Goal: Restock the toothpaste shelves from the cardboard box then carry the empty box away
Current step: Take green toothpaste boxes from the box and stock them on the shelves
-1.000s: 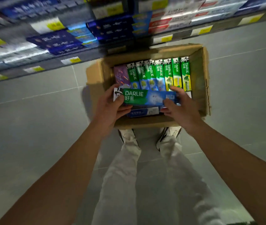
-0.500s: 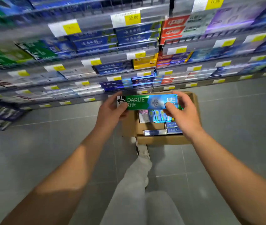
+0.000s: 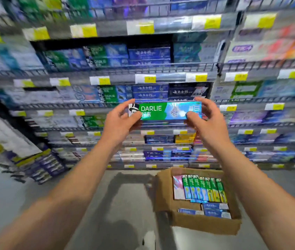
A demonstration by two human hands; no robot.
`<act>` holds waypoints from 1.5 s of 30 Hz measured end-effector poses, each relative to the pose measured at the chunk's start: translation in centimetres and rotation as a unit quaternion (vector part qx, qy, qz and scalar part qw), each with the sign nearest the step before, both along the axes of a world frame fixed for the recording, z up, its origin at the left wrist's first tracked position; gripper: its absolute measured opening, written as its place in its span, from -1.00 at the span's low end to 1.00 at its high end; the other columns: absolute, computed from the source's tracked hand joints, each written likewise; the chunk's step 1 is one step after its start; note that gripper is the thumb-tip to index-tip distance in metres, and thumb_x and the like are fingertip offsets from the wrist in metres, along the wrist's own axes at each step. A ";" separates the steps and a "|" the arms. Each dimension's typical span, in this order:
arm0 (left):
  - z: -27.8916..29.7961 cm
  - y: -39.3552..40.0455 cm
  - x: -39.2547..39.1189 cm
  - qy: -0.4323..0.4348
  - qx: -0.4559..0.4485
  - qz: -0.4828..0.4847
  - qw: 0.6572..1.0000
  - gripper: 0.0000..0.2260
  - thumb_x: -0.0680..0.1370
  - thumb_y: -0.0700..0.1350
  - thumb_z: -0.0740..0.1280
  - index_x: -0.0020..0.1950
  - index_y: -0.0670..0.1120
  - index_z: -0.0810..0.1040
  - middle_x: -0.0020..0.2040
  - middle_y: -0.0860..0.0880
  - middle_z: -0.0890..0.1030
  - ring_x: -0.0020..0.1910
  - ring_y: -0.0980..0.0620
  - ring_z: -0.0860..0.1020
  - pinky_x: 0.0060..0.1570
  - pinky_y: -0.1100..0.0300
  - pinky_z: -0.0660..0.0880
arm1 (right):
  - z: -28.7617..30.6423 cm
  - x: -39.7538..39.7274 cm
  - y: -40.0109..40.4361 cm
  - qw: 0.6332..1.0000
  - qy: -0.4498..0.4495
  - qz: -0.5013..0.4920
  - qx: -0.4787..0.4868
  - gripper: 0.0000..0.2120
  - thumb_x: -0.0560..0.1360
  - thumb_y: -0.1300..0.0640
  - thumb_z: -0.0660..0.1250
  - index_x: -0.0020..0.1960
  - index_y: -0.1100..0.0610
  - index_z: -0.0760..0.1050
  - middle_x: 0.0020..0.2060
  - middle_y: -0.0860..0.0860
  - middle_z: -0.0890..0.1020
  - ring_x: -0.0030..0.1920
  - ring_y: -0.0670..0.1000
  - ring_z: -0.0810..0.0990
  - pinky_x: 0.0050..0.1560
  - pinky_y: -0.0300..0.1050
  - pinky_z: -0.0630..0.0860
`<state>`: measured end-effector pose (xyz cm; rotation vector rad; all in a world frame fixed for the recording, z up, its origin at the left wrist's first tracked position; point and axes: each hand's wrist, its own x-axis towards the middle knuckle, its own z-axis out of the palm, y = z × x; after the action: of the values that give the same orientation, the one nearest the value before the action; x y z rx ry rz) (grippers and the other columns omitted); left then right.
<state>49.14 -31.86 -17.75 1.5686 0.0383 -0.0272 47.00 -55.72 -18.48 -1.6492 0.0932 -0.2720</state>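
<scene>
Both hands hold one green Darlie carton (image 3: 164, 111) level in front of the shelves (image 3: 161, 69) — left hand (image 3: 119, 121) pinching its left end, right hand (image 3: 204, 120) its right end. The box (image 3: 197, 222) sits on the floor (image 3: 116, 213) below (still part full of cartons), well apart from the hands.

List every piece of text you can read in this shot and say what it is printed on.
"DARLIE" and "好来": toothpaste carton held between left hand and right hand.
"DARLIE": green cartons on the shelf behind it.
"DARLIE", small, running lengthwise: green cartons in the cardboard box.
Yellow price tags: digits blurred.
Blue cartons: script unreadable.
</scene>
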 end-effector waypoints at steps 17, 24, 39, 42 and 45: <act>19.6 22.6 11.8 -0.233 0.060 0.024 0.970 -0.71 0.53 -0.08 0.43 0.22 0.14 0.54 0.11 -0.08 0.62 0.07 0.10 0.62 -0.06 0.23 0.60 | 19.6 12.0 21.7 0.976 -0.197 -0.008 -0.089 -0.77 0.51 0.17 0.40 0.15 0.04 0.51 -0.05 0.02 0.68 -0.18 -0.12 0.63 -0.23 -0.33 0.51; 24.9 27.2 17.0 -0.273 0.054 0.003 0.960 -0.68 0.54 -0.12 0.41 0.28 0.07 0.53 0.09 -0.10 0.63 -0.11 -0.01 0.68 -0.12 0.14 0.62 | 25.5 16.2 26.3 0.965 -0.234 -0.050 -0.102 -0.71 0.53 0.15 0.39 0.23 0.06 0.49 -0.07 -0.02 0.67 -0.21 -0.15 0.64 -0.28 -0.36 0.52; 34.5 27.6 27.6 -0.403 0.140 0.112 0.897 -0.61 0.41 0.20 0.42 0.23 0.24 0.54 0.15 -0.05 0.61 0.10 -0.03 0.60 0.08 -0.05 0.58 | 35.4 27.6 26.8 0.917 -0.351 -0.109 -0.157 -0.59 0.46 0.03 0.45 0.27 0.05 0.45 -0.03 -0.08 0.60 -0.06 -0.08 0.57 -0.01 -0.17 0.48; 36.2 27.1 29.6 -0.425 0.154 0.138 0.881 -0.60 0.49 0.10 0.42 0.32 0.11 0.51 -0.11 0.07 0.62 -0.11 0.16 0.61 -0.07 0.17 0.56 | 37.2 29.4 26.7 0.903 -0.367 -0.138 -0.177 -0.58 0.46 0.01 0.46 0.27 0.04 0.47 0.04 -0.09 0.56 -0.07 -0.14 0.53 -0.06 -0.26 0.43; 37.9 26.3 31.4 -0.444 0.155 0.158 0.868 -0.56 0.51 0.06 0.42 0.37 0.05 0.47 0.22 -0.03 0.59 0.19 0.08 0.54 0.18 0.02 0.52 | 38.5 31.0 26.6 0.897 -0.377 -0.156 -0.172 -0.62 0.46 0.01 0.46 0.24 0.02 0.48 0.06 -0.08 0.58 -0.06 -0.14 0.54 -0.15 -0.38 0.38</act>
<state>80.51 -5.51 20.18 1.7431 -0.4457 1.0026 77.99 -29.14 19.98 -1.7605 -0.2984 -1.2144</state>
